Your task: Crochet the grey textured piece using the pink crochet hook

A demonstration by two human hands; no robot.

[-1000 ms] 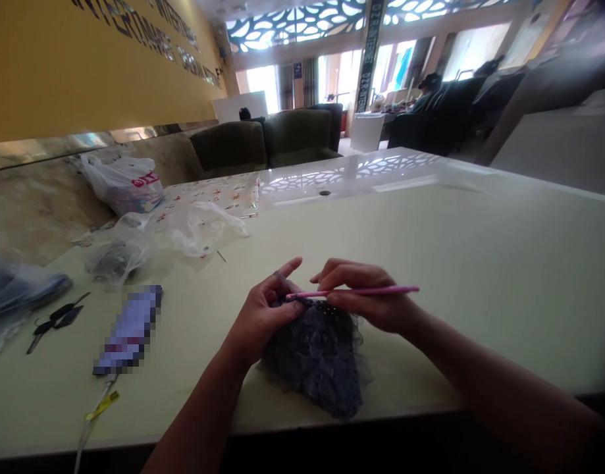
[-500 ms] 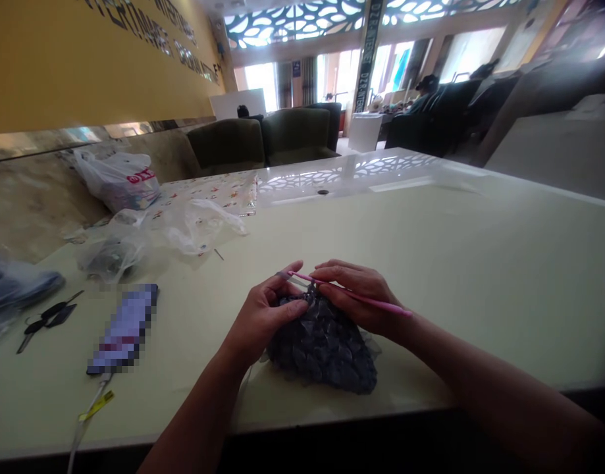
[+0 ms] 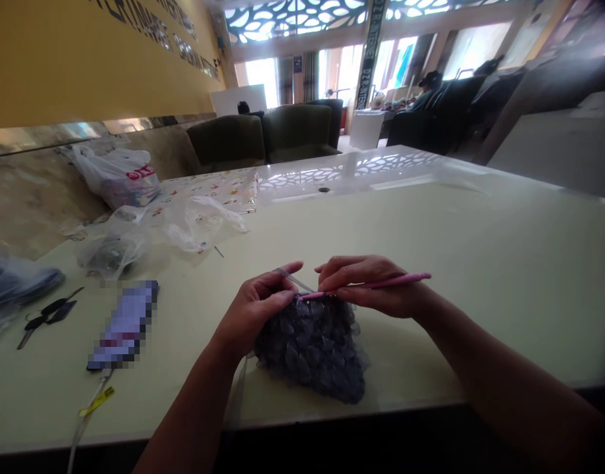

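Note:
Dark grey-blue crochet work (image 3: 309,352) with petal-like flaps hangs at the table's near edge. My left hand (image 3: 263,299) pinches its upper left edge between thumb and fingers. A thin, see-through grey strand (image 3: 295,280) runs over the raised left index finger down to the work. In my right hand (image 3: 374,283) is a pink crochet hook (image 3: 398,281), held nearly level between thumb and fingers. The hook's tip lies at the top edge of the work, close to my left thumb. Some right fingertips touch that edge too.
On the left lie a phone (image 3: 124,326) with a white cable (image 3: 82,421), keys (image 3: 48,313) and clear plastic bags (image 3: 112,253). A white carrier bag (image 3: 117,174) stands by the wall. Green chairs (image 3: 297,131) are beyond the pale table (image 3: 455,263); people sit farther back.
The hook has swung from slanting down rightward to nearly level, its tip dropping from near my left index finger to the work's edge. The work has shifted slightly left.

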